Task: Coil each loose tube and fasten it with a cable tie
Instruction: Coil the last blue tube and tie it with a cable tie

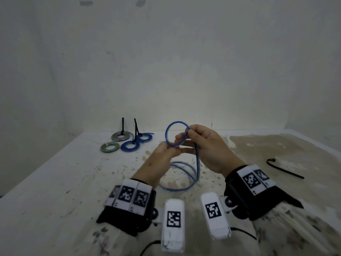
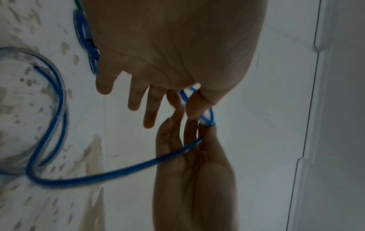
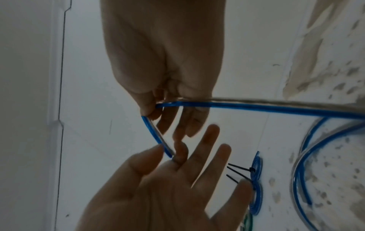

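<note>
Both hands, left hand (image 1: 162, 154) and right hand (image 1: 208, 145), pinch a blue tube (image 1: 197, 163) loop above the surface (image 1: 55, 182); tied coils (image 1: 129, 145) lie toward its far edge.

1. Both hands are bare: the left hand (image 1: 162, 154) and the right hand (image 1: 208, 150) wear no gloves or rings.
2. A black wrist strap (image 1: 127, 218) wraps each forearm.
3. White blocks with black square code markings (image 1: 129, 195) run across the top of each strap.
4. A white camera housing (image 1: 173, 224) with its own code marking sits inside each wrist, on a small ball joint.
5. Thin black cables (image 1: 147, 246) trail from the housings.
6. The pale sleeves (image 1: 295, 233) carry a faint floral print.
</note>
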